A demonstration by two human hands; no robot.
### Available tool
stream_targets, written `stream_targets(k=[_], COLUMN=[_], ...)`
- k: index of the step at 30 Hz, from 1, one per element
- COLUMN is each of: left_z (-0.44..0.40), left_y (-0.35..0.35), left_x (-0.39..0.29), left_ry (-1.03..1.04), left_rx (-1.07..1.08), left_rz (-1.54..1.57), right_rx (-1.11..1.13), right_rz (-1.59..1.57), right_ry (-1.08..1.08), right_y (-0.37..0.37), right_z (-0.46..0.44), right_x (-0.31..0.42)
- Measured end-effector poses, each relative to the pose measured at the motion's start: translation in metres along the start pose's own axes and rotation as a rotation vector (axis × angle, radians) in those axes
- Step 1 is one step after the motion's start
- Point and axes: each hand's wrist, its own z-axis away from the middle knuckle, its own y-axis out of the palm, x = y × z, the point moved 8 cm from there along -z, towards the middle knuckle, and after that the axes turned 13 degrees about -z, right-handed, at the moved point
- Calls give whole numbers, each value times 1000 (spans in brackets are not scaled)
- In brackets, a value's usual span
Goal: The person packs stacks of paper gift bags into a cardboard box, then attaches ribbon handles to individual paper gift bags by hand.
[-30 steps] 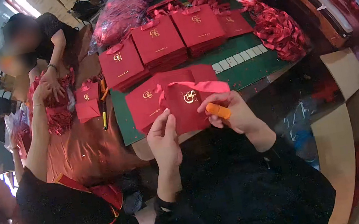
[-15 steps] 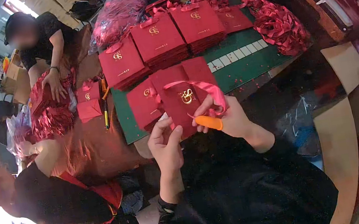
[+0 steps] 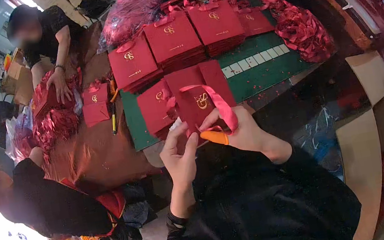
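A red bag with a gold logo (image 3: pixel 194 101) stands in front of me at the table's near edge, partly over another red bag (image 3: pixel 153 107). A pink ribbon (image 3: pixel 222 106) loops from it down to my fingers. My left hand (image 3: pixel 179 155) pinches at the bag's lower edge, thumb against forefinger, with the ribbon's end there. My right hand (image 3: pixel 241 134), an orange cover (image 3: pixel 214 137) on one finger, is closed on the ribbon close to the left fingertips. The fingertips of both hands nearly touch.
Stacks of red bags (image 3: pixel 172 38) stand behind on the green mat (image 3: pixel 266 76). Bunched red ribbons (image 3: pixel 302 33) lie at the right. A wrapped pink bundle (image 3: pixel 135 14) sits farther back. Two people work at the left, near a yellow-black cutter (image 3: pixel 113 118) and small red bags (image 3: pixel 95 106).
My right hand has moved left and down to my left fingertips, drawing the ribbon along. The person at the lower left has pulled their outstretched arm back.
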Motion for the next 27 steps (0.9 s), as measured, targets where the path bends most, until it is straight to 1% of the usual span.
stream_targets(k=[1,3,7,9,13,15,19,22,23,24,25,27], left_z=[0,1,2,1,0,0,2,3,2,3,3,7], left_y=[0,-2,-3,-4,-2,1,1,2,2,0,0,-2], left_x=[2,7,16,12,11,-3,-11,-9,-12,-14,-10,-9], left_ry=[1,16,-65,1,8,132,118,71,124,171,65,90], left_rx=[1,-6,20,14,12,6,-9,0,24,38,31,28], left_rz=[0,-24,-24,-59,-59,-85,-177,-144,-178,-214,-178,-247], right_rx=[-1,-68,-21,-10,-4,-33,-46,-19,-2,36,55,93], right_rz=[0,-102,-47,-71,-73,-83,1,65,50,55,52,53], right_ry=[-1,37,17,-6,-14,27,38,-26,-31,53,40,-12], right_y=[1,0,-2,-2,0,0,-2,-4,-6,-7,-6,-4], right_z=[0,1,1,1,-1,0,1,0,-3,-4,-4,-4], right_x=[-1,-6,-2,-2,0,-2,-6,-3,-1,-9,-8,-11])
